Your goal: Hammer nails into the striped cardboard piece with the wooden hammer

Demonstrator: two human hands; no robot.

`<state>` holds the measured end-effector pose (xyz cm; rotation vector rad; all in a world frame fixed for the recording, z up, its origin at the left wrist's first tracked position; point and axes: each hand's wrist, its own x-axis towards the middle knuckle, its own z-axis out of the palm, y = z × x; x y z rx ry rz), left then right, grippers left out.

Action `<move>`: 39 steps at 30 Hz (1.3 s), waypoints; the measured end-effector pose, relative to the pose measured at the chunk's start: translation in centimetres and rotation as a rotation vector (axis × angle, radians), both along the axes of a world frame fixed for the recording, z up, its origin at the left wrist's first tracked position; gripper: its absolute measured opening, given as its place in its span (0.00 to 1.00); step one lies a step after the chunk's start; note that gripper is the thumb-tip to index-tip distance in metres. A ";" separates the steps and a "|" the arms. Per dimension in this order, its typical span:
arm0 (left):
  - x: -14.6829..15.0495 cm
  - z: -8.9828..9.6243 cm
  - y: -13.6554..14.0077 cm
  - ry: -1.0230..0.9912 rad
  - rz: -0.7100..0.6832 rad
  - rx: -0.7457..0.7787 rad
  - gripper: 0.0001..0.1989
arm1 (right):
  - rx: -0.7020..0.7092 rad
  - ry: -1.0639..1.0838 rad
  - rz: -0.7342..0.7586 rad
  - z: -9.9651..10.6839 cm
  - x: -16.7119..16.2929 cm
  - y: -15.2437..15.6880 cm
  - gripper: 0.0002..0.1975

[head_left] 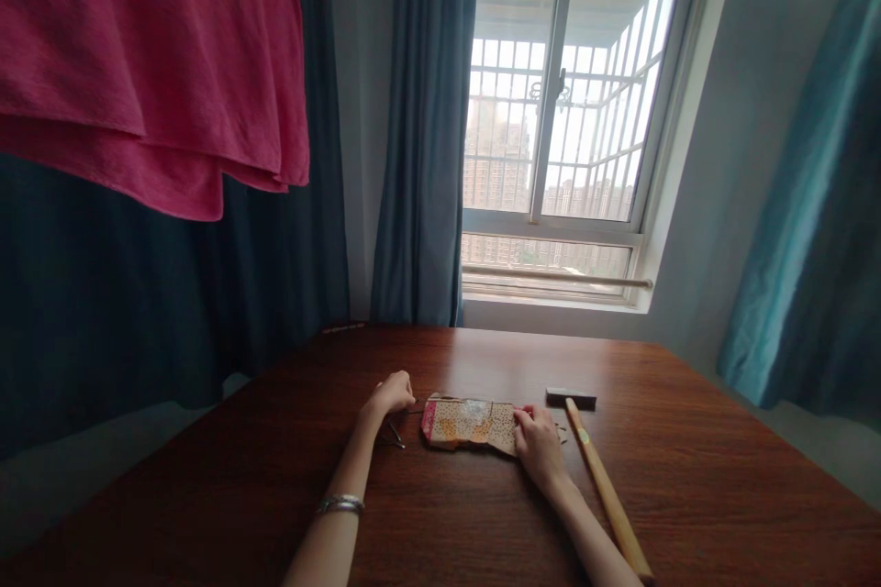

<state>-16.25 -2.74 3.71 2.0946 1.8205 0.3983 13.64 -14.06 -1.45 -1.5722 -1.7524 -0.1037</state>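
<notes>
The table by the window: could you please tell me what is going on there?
A person's right hand is on the right end of a flat, spotted piece on the table. The left hand is curled beyond its left end, near a thin, shiny item; what it may hold is unclear. A hammer lies to the right, in neither hand.

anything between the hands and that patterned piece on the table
Nothing visible blocks the right hand, which touches the patterned piece. Between it and the left hand shows something thin and dark; the hammer lies to the right.
</notes>
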 end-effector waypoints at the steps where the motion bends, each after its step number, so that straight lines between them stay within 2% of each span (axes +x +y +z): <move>1: 0.2 0.1 -0.1 -0.045 -0.038 0.020 0.06 | 0.002 0.018 0.005 0.0 0.0 0.0 0.13; 6: 2.4 1.5 -0.9 -0.382 -0.273 0.146 0.10 | 0.023 0.132 0.025 0.7 0.1 0.1 0.14; 10: 5.5 2.2 -1.7 -0.636 -0.349 0.187 0.11 | 0.045 0.237 0.064 1.5 -0.3 -0.3 0.14; 13: 8.2 1.9 -2.5 -0.747 -0.366 0.187 0.11 | 0.046 0.319 0.121 2.3 -0.9 -0.8 0.13; 17: 11.3 0.9 -3.9 -0.749 -0.386 0.123 0.13 | 0.035 0.440 0.209 3.1 -1.8 -1.3 0.14; 21: 13.0 0.1 -4.9 -0.732 -0.401 0.093 0.14 | 0.015 0.570 0.261 3.5 -1.9 -1.3 0.17; 26: 13.5 0.1 -5.6 -0.732 -0.464 0.072 0.16 | -0.035 0.680 0.297 3.5 -1.3 -1.0 0.14; 33: 13.8 0.1 -6.3 -0.776 -0.453 0.055 0.16 | -0.074 0.751 0.310 3.5 -1.3 -0.9 0.14; 39: 14.0 0.2 -6.4 -0.707 -0.459 0.049 0.17 | -0.079 0.762 0.311 3.5 -1.5 -1.0 0.15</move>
